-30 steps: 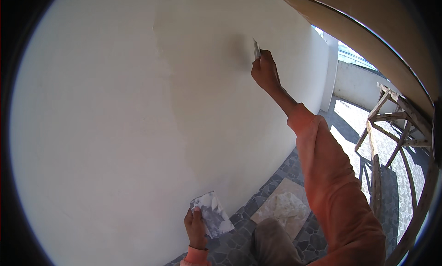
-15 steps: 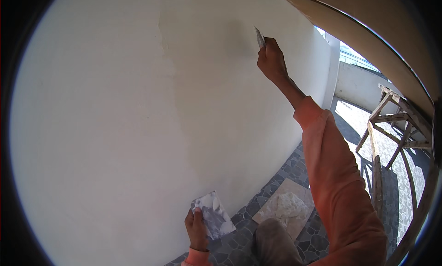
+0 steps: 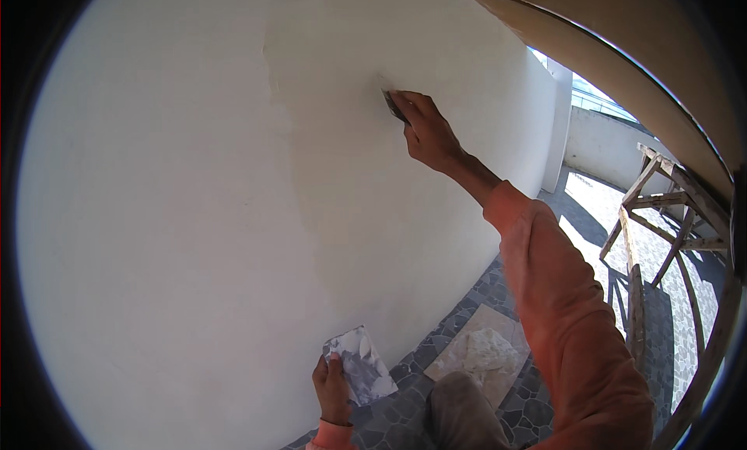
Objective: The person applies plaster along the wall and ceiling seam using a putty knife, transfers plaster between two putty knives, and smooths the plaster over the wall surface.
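Against the pale wall (image 3: 187,185), my right hand (image 3: 433,135) is closed round a putty knife (image 3: 394,106), its blade at the wall surface. A damp-looking, darker band of coating (image 3: 350,170) runs down the wall under and around it. Low in the picture, my left hand (image 3: 333,388) grips a flat square plate (image 3: 362,364) by its left edge, thumb on top. White and greyish putty is smeared over that plate. Both sleeves are orange.
On the grey stone-patterned floor (image 3: 389,411) by my knee (image 3: 463,407) lies a board (image 3: 510,325) bearing a heap of white putty (image 3: 489,353). A wooden trestle (image 3: 661,201) stands at the right, and a brown panel (image 3: 607,45) slants across the upper right.
My right hand has moved left and down with the putty knife, bringing its blade from apart to against the wall. My left hand and the plate have hardly moved.
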